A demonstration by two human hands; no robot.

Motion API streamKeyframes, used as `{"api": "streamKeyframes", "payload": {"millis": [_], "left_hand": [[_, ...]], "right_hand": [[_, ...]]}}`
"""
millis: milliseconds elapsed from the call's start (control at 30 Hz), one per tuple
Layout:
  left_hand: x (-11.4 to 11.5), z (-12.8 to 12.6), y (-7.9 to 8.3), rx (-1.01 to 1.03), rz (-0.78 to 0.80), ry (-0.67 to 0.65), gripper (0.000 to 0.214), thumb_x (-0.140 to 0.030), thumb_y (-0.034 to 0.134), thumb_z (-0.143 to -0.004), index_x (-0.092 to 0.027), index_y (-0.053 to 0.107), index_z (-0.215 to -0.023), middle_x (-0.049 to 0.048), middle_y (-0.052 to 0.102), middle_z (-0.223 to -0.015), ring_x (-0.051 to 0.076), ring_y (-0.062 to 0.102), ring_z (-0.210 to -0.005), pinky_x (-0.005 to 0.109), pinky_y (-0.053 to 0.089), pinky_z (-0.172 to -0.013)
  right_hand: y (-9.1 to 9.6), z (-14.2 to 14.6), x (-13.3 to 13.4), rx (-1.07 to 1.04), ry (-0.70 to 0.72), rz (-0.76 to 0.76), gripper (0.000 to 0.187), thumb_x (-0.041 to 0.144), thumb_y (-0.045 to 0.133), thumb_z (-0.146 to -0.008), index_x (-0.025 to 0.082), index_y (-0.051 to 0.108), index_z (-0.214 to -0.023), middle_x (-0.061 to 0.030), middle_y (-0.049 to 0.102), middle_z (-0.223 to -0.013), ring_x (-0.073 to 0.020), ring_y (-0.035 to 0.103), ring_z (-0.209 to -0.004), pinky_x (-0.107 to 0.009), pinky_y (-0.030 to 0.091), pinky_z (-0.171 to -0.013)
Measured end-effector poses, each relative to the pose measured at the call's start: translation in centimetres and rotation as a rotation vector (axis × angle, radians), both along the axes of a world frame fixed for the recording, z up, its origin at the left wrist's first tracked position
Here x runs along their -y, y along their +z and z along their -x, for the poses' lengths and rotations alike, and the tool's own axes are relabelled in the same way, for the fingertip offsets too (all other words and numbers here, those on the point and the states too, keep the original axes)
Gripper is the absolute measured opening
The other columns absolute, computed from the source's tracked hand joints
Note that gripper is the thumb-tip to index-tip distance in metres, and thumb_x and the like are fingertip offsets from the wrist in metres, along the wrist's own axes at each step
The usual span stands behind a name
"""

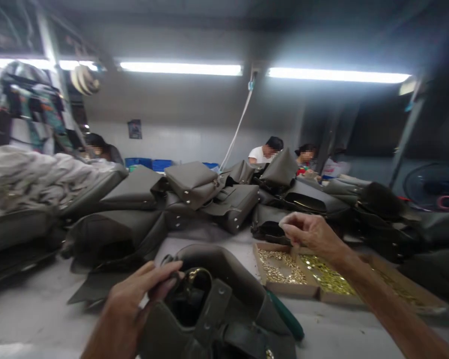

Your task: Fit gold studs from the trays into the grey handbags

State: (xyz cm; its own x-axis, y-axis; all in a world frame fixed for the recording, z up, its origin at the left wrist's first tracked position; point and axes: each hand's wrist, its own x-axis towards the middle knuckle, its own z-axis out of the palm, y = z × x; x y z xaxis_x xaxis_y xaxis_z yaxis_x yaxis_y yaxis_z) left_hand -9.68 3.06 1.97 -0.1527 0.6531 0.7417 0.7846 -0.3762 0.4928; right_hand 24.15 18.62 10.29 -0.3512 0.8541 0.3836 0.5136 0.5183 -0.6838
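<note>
In front of me lies a dark grey handbag (243,304) with gold-coloured metal fittings near its opening. My left hand (134,299) is closed on a dark strap end at the bag's left side, thumb and fingers pinched together. Over the cardboard trays my right hand (307,232) hangs in the air, its fingertips pinched; anything between them is too small or blurred to make out. Below it, one tray (288,289) holds many small gold metal pieces (280,267). The neighbouring compartment has yellowish-gold pieces (325,274).
A green-handled tool (288,314) sticks out from under the bag's right side. Several more dark grey bags (224,199) are heaped across the back of the white table (33,309). Pale crumpled fabric (41,174) lies at left, a fan (434,187) stands at right, and people (262,152) sit beyond.
</note>
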Motion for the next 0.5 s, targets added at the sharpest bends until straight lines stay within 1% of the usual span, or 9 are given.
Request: {"api": "streamKeyframes", "payload": {"millis": [67, 133, 200, 267, 300, 367, 433, 500], "left_hand": [[0.3, -0.2, 0.7, 0.005, 0.102, -0.061, 0.023, -0.036, 0.057, -0.086, -0.034, 0.066, -0.107, -0.0033, 0.071, -0.099, 0.016, 0.067, -0.090, 0.022, 0.055, -0.077], [0.5, -0.9, 1.6, 0.094, 0.134, -0.061, 0.025, -0.031, 0.056, -0.086, -0.032, 0.063, -0.110, -0.0027, 0.070, -0.103, 0.016, 0.067, -0.093, 0.024, 0.053, -0.083], [0.7, -1.6, 2.4, 0.199, 0.175, -0.069, 0.023, -0.026, 0.056, -0.086, -0.028, 0.062, -0.108, -0.0020, 0.071, -0.099, 0.015, 0.067, -0.091, 0.025, 0.051, -0.083], [0.8, -2.1, 3.0, 0.299, 0.202, -0.094, 0.020, -0.021, 0.056, -0.085, -0.025, 0.060, -0.105, -0.0013, 0.072, -0.092, 0.015, 0.068, -0.087, 0.024, 0.052, -0.078], [0.7, -2.2, 3.1, 0.344, 0.201, -0.110, 0.019, -0.019, 0.055, -0.085, -0.024, 0.060, -0.102, -0.0010, 0.072, -0.089, 0.015, 0.068, -0.085, 0.023, 0.052, -0.075], [0.5, -2.2, 3.0, 0.397, 0.183, -0.141, 0.015, -0.016, 0.054, -0.085, -0.021, 0.060, -0.097, -0.0004, 0.072, -0.085, 0.015, 0.068, -0.081, 0.023, 0.051, -0.071], [0.3, -2.1, 2.7, 0.376, 0.154, -0.139, 0.012, -0.015, 0.052, -0.086, -0.021, 0.060, -0.093, -0.0004, 0.070, -0.083, 0.015, 0.067, -0.079, 0.023, 0.050, -0.072], [0.3, -1.9, 2.2, 0.321, 0.118, -0.129, 0.013, -0.014, 0.051, -0.087, -0.021, 0.061, -0.091, -0.0009, 0.069, -0.084, 0.014, 0.066, -0.078, 0.023, 0.049, -0.072]], "right_hand": [[1.5, 4.6, 2.4, -0.140, 0.171, 0.071, 0.028, 0.042, 0.060, -0.076, 0.014, 0.057, -0.080, 0.0026, 0.051, -0.057, -0.0081, 0.045, -0.044, -0.020, 0.038, -0.042], [2.1, 8.9, 4.8, -0.206, 0.334, 0.117, 0.025, 0.039, 0.063, -0.076, 0.015, 0.058, -0.077, 0.0035, 0.050, -0.055, -0.0078, 0.045, -0.045, -0.020, 0.037, -0.043], [2.0, 12.4, 6.7, -0.201, 0.474, 0.158, 0.024, 0.038, 0.063, -0.078, 0.015, 0.058, -0.078, 0.0039, 0.050, -0.055, -0.0077, 0.045, -0.046, -0.019, 0.037, -0.045], [1.1, 15.0, 7.8, -0.164, 0.573, 0.193, 0.022, 0.037, 0.060, -0.082, 0.015, 0.059, -0.082, 0.0038, 0.052, -0.057, -0.0077, 0.045, -0.046, -0.019, 0.037, -0.044], [0.5, 16.0, 8.1, -0.134, 0.592, 0.165, 0.019, 0.035, 0.059, -0.083, 0.015, 0.059, -0.082, 0.0029, 0.054, -0.059, -0.0081, 0.047, -0.047, -0.019, 0.038, -0.045], [-0.7, 17.2, 8.2, -0.051, 0.572, 0.025, 0.014, 0.029, 0.057, -0.083, 0.016, 0.060, -0.080, 0.0000, 0.060, -0.067, -0.0105, 0.054, -0.055, -0.021, 0.043, -0.053], [-1.7, 17.7, 8.1, 0.005, 0.494, -0.132, 0.010, 0.025, 0.056, -0.082, 0.017, 0.061, -0.078, -0.0022, 0.065, -0.073, -0.0134, 0.059, -0.065, -0.024, 0.046, -0.062], [-2.3, 17.7, 8.1, 0.020, 0.411, -0.208, 0.008, 0.024, 0.056, -0.081, 0.018, 0.061, -0.078, -0.0026, 0.066, -0.074, -0.0151, 0.060, -0.069, -0.025, 0.046, -0.065]]}}
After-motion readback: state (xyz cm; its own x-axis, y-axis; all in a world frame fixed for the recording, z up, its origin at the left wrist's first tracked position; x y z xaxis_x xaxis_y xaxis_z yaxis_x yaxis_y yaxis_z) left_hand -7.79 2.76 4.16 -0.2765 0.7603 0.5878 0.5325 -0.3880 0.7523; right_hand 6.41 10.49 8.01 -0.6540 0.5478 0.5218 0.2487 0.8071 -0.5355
